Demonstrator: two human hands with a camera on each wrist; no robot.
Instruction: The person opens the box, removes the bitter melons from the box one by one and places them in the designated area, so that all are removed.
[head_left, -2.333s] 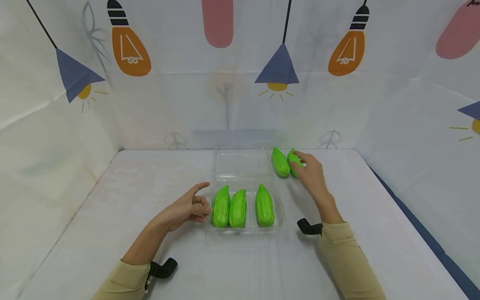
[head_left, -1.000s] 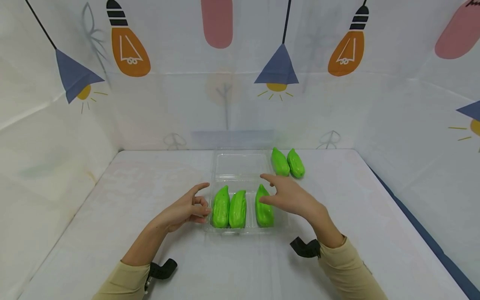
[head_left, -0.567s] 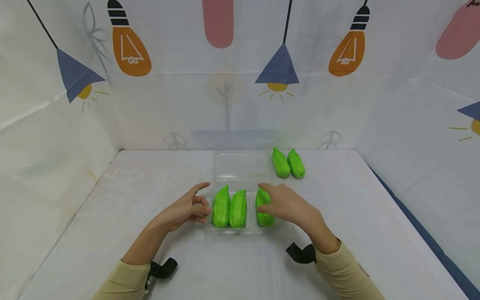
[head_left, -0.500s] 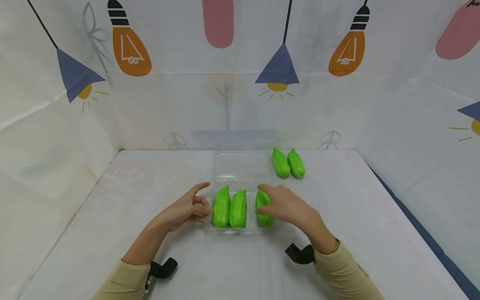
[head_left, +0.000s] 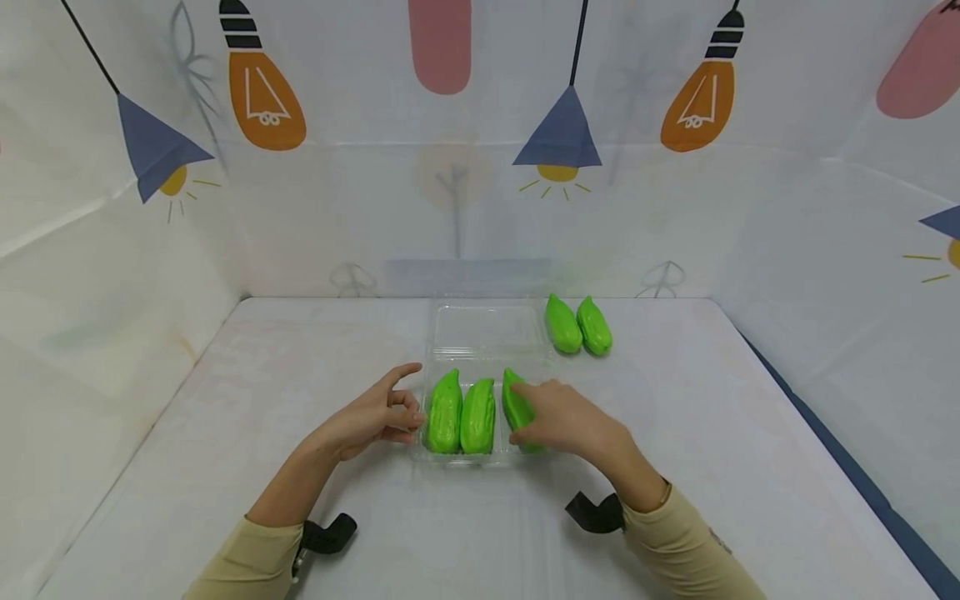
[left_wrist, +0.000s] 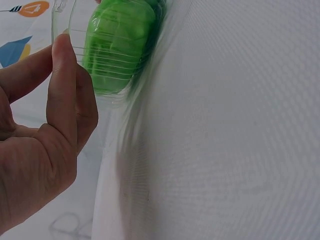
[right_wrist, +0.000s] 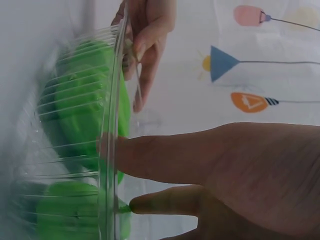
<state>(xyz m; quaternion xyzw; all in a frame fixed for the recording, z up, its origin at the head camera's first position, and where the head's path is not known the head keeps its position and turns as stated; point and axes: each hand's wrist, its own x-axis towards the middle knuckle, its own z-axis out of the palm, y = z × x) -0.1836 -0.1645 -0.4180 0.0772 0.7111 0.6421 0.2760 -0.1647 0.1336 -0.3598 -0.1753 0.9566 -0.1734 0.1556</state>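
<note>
A hinged clear plastic box [head_left: 487,460] lies with its lid [head_left: 487,329] folded back. In its base, two bright green bitter melons [head_left: 445,412] [head_left: 477,417] lie side by side at the left; a third bitter melon [head_left: 516,400] leans at the right. My right hand [head_left: 573,421] reaches over the box's right side, thumb and fingers about that third melon, covering part of it. My left hand [head_left: 367,421] pinches the left rim between thumb and fingers, index finger stretched out. In the right wrist view, the right thumb [right_wrist: 165,157] crosses the rim.
Two more bitter melons [head_left: 563,323] [head_left: 595,327] lie on the white table [head_left: 337,333] beyond the box, right of its lid. Cloth walls [head_left: 480,192] printed with lamps and bulbs enclose the table's back and sides. Dark camera mounts [head_left: 328,533] jut from both wrists.
My right hand has come from the far melons down to the box's right melon, whose top has shifted left so that it now slants. The left hand keeps its place at the rim.
</note>
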